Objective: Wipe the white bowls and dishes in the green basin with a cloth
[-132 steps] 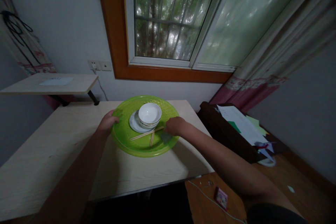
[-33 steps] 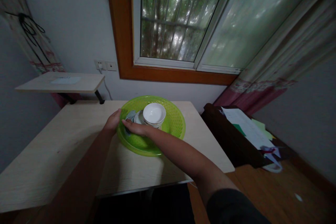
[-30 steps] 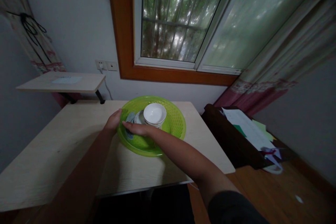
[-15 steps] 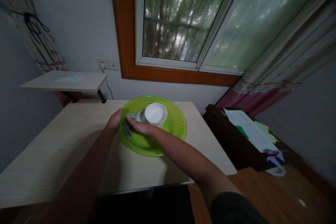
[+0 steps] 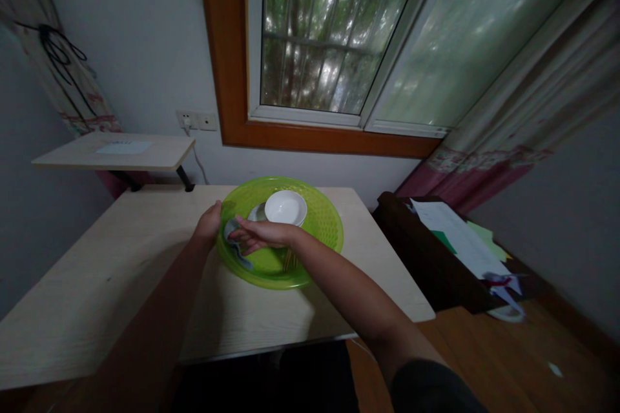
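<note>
A round green plastic basket (image 5: pixel 322 213) rests on the light wooden table. My left hand (image 5: pixel 209 221) grips its left rim. Inside the basket, my right hand (image 5: pixel 254 234) has its fingers closed on a grey cloth (image 5: pixel 232 230), which lies along the left inner wall. White bowls (image 5: pixel 285 206), stacked, stand near the basket's middle. Just left of them a pale, shiny dish (image 5: pixel 258 211) shows in part. Thin yellowish sticks (image 5: pixel 289 260) lie below the bowls, partly covered by my right wrist.
A small raised shelf (image 5: pixel 116 151) with a paper label stands at the table's back left. Behind the table are a wall socket (image 5: pixel 196 120) and a window. A dark brown cabinet (image 5: pixel 421 258) bearing papers (image 5: pixel 455 239) is on the right.
My right hand has shifted slightly down inside the basket, and the cloth is now spread longer along the left wall. My left hand still holds the rim. The view has shifted slightly.
</note>
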`<state>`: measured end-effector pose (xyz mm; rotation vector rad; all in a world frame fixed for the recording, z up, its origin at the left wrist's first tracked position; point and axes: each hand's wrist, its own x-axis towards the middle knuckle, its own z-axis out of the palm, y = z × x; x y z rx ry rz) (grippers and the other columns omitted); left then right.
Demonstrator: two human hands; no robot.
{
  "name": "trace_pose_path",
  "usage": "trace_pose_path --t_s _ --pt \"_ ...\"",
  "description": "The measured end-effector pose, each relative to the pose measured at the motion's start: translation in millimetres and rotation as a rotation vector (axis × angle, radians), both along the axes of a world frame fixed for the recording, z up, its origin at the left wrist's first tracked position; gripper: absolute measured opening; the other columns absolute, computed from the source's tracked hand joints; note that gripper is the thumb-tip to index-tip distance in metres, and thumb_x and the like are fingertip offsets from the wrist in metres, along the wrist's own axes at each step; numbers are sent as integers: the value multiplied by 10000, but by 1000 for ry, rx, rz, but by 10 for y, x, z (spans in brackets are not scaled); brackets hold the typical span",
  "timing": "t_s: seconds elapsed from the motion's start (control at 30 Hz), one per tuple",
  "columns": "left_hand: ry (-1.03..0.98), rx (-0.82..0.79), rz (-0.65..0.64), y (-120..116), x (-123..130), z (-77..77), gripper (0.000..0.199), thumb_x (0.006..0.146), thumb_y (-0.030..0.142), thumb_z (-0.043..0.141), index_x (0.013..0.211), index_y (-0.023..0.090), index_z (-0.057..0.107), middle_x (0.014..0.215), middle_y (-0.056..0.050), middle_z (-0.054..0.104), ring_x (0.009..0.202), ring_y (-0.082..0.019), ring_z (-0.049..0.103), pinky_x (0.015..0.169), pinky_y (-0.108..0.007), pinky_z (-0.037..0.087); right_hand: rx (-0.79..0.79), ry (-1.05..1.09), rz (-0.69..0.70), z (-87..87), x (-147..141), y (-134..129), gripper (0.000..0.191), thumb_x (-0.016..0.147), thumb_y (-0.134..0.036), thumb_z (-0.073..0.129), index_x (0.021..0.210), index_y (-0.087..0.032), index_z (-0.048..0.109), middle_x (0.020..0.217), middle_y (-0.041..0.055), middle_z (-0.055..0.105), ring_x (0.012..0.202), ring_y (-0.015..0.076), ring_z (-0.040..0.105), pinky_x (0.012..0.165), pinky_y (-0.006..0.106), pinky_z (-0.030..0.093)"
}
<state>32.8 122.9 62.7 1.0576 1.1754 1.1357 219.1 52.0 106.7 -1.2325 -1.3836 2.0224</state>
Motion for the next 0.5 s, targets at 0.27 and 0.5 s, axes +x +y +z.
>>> trace_pose_path --t_s 0.27,0.5 --pt "186 111 69 74 -15 -74 269 972 493 641 907 251 738 1009 -107 789 1066 -311 710 936 -380 565 -137 -324 268 407 435 -395 748 1197 -694 329 1032 -156 822 1225 169 857 1169 245 818 1177 444 607" --pt "267 187 88 98 -50 -108 211 979 398 631 895 267 773 1050 -108 790 1108 -316 696 1063 -387 513 -25 -582 374 596 828 -618 667 1186 -654 461 1077 -158 893 1257 180 864 1192 255 832 1119 422 626"
